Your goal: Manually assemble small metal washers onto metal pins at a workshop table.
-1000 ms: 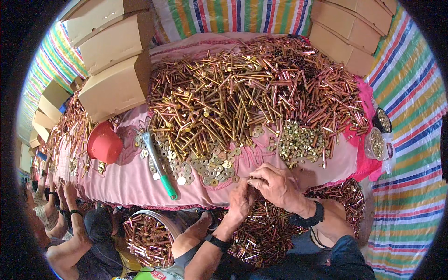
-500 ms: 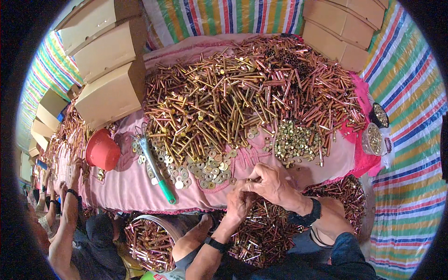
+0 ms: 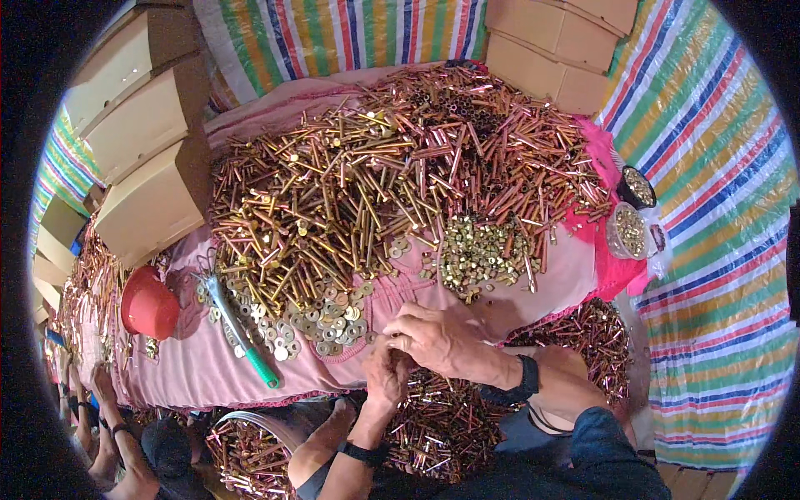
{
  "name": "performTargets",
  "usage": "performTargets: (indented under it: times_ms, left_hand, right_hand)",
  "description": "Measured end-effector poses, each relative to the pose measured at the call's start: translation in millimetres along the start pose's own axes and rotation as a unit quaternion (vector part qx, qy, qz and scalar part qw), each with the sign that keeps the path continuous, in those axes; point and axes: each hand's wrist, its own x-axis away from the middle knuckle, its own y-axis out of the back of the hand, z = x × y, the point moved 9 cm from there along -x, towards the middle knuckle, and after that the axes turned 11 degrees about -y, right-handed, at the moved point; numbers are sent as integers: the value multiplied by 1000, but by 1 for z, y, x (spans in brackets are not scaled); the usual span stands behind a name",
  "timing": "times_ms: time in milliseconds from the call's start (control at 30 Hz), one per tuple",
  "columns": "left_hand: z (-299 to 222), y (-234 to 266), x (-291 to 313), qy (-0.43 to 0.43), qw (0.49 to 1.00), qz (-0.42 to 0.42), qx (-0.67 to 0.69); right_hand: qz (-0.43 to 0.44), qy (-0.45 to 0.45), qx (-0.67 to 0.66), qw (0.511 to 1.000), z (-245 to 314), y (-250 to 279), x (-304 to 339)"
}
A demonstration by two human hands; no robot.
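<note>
My left hand (image 3: 386, 377) and my right hand (image 3: 437, 342) meet above the near edge of a pink cloth (image 3: 546, 297). Both have curled fingers, pinched together at the tips; whatever lies between them is hidden. Just beyond and to their left lie loose flat washers (image 3: 333, 321). Past the right hand is a heap of small brass-coloured nuts (image 3: 483, 254). A large pile of long brass-coloured bolts (image 3: 308, 212) covers the middle, with copper-toned metal tubes (image 3: 517, 158) heaped at its right. Left of the washers rests a wire-tined hand rake (image 3: 242, 337) with a green handle.
A red bowl (image 3: 150, 304) and stacked cardboard boxes (image 3: 154, 200) stand at left, more boxes (image 3: 546, 62) at back right. Tubs of small parts (image 3: 627, 232) sit at the right edge. Below are a filled bucket (image 3: 250, 450) and more fasteners. Another person's arm (image 3: 121, 429) reaches in from the left.
The whole scene has shifted left in the picture as the view turned. My hands stay pinched together over the cloth's near edge, with little change in their grip.
</note>
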Motion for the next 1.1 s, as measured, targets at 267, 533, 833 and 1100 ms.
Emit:
performTargets:
  times_ms: [267,533,833,1100]
  left_hand:
    - [15,2,7,10,998,-15,58]
    - [-12,-15,1,70,981,170,63]
    - [-8,4,6,118,973,198,27]
    - [6,22,7,136,979,149,30]
  right_hand:
    - [-17,-58,-39,997,2,5,-1]
    - [72,-316,-67,944,-71,16,-13]
    - [-89,-213,103,967,-73,-25,-86]
    - [-85,-131,165,974,-73,-50,-98]
